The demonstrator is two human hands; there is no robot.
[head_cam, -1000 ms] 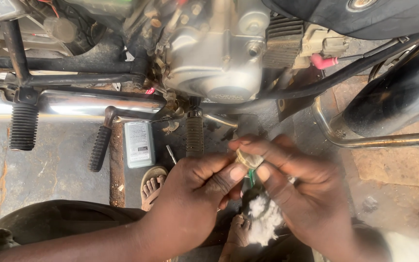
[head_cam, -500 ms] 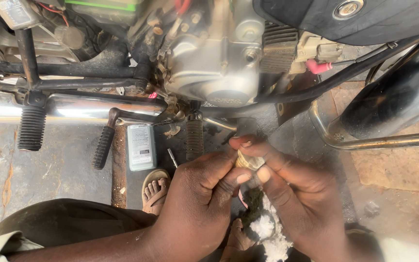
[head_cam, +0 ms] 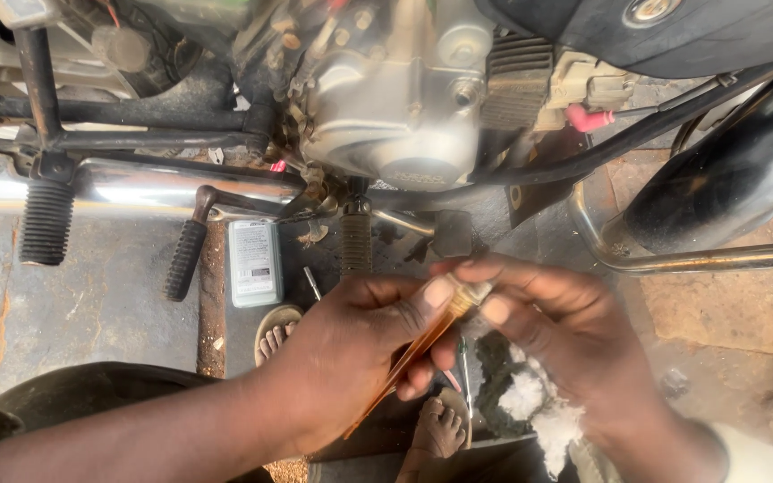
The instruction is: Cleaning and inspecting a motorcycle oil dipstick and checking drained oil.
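Concrete floor (head_cam: 91, 331), cracked & stained, lies under a motorcycle whose engine (head_cam: 395, 116) fills 12 o'clock, w/ footpegs (head_cam: 46, 222) at 9 and the chrome exhaust pipe (head_cam: 172, 183) running across. We're crouched low, so both hands meet just below the engine. Our left hand (head_cam: 342, 358) pinches a thin amber tube (head_cam: 422, 344) along its length, thumb pressed near the top end; our right hand (head_cam: 565, 331) has its grip closed on the tube's pale tip (head_cam: 471, 293), fingers pressed together to steady it. White rag (head_cam: 539, 411) sits at 5 o'clock beneath, within easy reach. Small grey bottle (head_cam: 254, 262) lies flat at 10, near our sandalled foot (head_cam: 276, 329).
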